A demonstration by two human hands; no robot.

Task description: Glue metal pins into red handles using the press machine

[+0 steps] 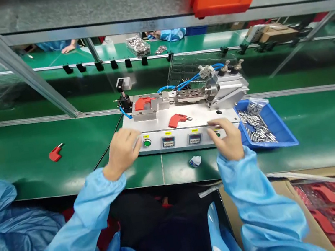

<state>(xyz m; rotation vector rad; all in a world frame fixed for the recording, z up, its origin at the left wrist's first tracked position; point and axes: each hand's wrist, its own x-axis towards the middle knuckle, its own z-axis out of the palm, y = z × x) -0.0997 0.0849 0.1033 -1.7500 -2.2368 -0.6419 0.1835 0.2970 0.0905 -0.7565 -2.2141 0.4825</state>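
We see both hands at the front edge of the white machine point(166, 119), which stands on the green counter point(322, 118). The left hand point(123, 151) is just beside the left green button point(147, 143); its fingers are loosely bent, and the thumb stands apart from them. The right hand point(227, 137) is at the other end of the front panel and partly covers the right button point(218, 134); its fingers are curved and spread from the thumb. If either hand touches the machine, we cannot tell.

One red piece point(142, 103) sits in the metal block point(145, 114) at the upper left of the machine. A second red part point(177, 120), with thin metal ends, lies on the flat top, close to the front edge and between the hands. A third red item point(55, 154) lies well apart, on the counter to the left, with wide open room around it.

Between the machine and the counter's front edge we find a narrow strip, where a small white bottle point(195, 161) is. On the right side, the blue tray point(280, 124) with metal pins point(259, 132) is close against the machine, so the room there is tight.
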